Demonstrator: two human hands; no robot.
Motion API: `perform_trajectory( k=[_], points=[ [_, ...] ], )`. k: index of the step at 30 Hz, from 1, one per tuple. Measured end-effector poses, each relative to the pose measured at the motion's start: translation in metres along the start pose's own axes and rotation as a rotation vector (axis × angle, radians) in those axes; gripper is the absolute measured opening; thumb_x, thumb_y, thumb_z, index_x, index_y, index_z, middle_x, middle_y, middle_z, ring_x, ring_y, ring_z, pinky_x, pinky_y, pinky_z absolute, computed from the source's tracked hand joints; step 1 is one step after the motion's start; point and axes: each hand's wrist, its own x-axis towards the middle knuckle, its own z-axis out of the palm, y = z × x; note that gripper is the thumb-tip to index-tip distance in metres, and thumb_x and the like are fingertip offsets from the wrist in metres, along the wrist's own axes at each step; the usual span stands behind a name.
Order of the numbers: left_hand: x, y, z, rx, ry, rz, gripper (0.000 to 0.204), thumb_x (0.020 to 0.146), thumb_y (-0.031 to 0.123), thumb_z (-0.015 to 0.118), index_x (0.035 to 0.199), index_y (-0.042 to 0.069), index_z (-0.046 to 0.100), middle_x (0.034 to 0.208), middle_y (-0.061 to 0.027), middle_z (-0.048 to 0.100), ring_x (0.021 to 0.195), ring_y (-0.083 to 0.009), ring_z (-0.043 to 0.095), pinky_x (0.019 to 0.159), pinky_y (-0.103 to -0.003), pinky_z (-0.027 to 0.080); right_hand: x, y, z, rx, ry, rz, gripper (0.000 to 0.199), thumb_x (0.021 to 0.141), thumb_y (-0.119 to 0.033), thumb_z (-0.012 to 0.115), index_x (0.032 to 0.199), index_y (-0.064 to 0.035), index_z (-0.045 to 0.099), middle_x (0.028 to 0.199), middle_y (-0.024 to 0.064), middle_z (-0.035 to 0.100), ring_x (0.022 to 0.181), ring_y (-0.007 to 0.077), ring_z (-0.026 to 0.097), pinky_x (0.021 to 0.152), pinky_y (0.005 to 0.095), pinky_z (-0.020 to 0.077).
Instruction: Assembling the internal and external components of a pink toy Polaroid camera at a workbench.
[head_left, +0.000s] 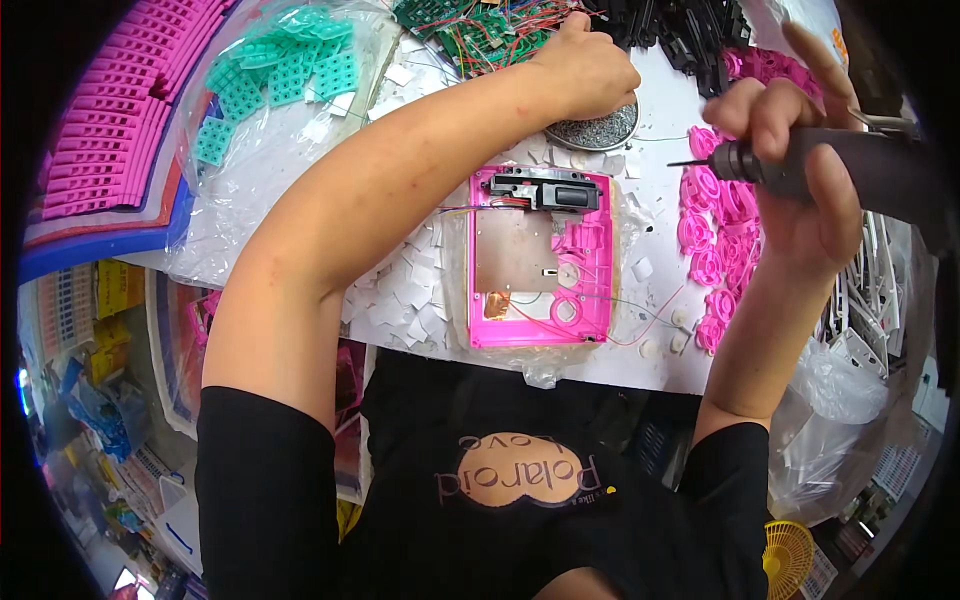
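Note:
My left hand (590, 72) reaches across the table, over the edge of a round metal dish (592, 138) full of small screws. Its fingers are curled closed, and whatever they may pinch is hidden. In my right hand (808, 195) is a dark electric screwdriver (865, 165), raised to the right with its thin bit pointing left. Between the two arms lies an open pink plastic housing (598, 325). A black module (545, 190) sits along its far side, and a flat brownish plate (512, 250) covers its middle left. Thin wires trail out of the housing.
Pink ring-shaped parts (705, 235) are heaped on the right. Green circuit boards with wires (490, 40) and black plastic parts (680, 40) lie at the back. Teal keypads (290, 75) rest on a plastic bag, beside stacked pink parts (125, 110). White paper pieces (400, 310) are scattered about.

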Motion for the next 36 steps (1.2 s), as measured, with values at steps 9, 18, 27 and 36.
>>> perform_trajectory(
  k=[9, 18, 27, 36],
  points=[
    [-0.018, -0.014, -0.007, 0.027, 0.275, 0.009, 0.02, 0.088, 0.028, 0.061, 0.083, 0.016, 0.077, 0.081, -0.0049, 0.074, 0.081, -0.028, 0.073, 0.09, -0.05, 0.041, -0.015, 0.02, 0.022, -0.075, 0.201, 0.083, 0.066, 0.092, -0.019, 0.068, 0.145, 0.0097, 0.042, 0.08, 0.0077, 0.057, 0.079, 0.0228, 0.063, 0.079, 0.0374, 0.0522],
    [-0.151, 0.071, -0.078, -0.446, 0.329, -0.104, 0.008, 0.083, 0.014, 0.075, 0.088, 0.015, 0.068, 0.085, 0.0015, 0.068, 0.083, -0.0195, 0.061, 0.088, -0.042, 0.032, -0.026, 0.016, 0.08, 0.277, 0.193, -0.086, 0.061, 0.101, -0.04, 0.065, 0.149, -0.0144, 0.039, 0.067, -0.0085, 0.047, 0.057, 0.0061, 0.044, 0.052, 0.0247, 0.0382],
    [-0.17, 0.084, -0.066, -0.729, 0.287, -0.181, 0.014, 0.08, 0.017, 0.078, 0.093, 0.015, 0.072, 0.087, 0.0023, 0.07, 0.082, -0.0181, 0.061, 0.084, -0.043, 0.033, -0.031, 0.02, 0.084, 0.267, 0.121, -0.059, 0.057, 0.097, -0.041, 0.071, 0.14, -0.016, 0.043, 0.066, -0.0083, 0.051, 0.055, 0.0071, 0.048, 0.05, 0.0238, 0.0381],
    [-0.16, 0.084, -0.058, -0.368, 0.381, -0.307, 0.027, 0.077, 0.022, 0.083, 0.101, 0.015, 0.073, 0.101, 0.0051, 0.071, 0.1, -0.0175, 0.061, 0.096, -0.047, 0.028, -0.024, 0.048, 0.069, 0.244, 0.209, -0.137, 0.04, 0.1, -0.018, 0.058, 0.138, -0.0134, 0.045, 0.065, -0.0035, 0.043, 0.055, 0.0109, 0.042, 0.051, 0.0292, 0.0362]
  ],
)
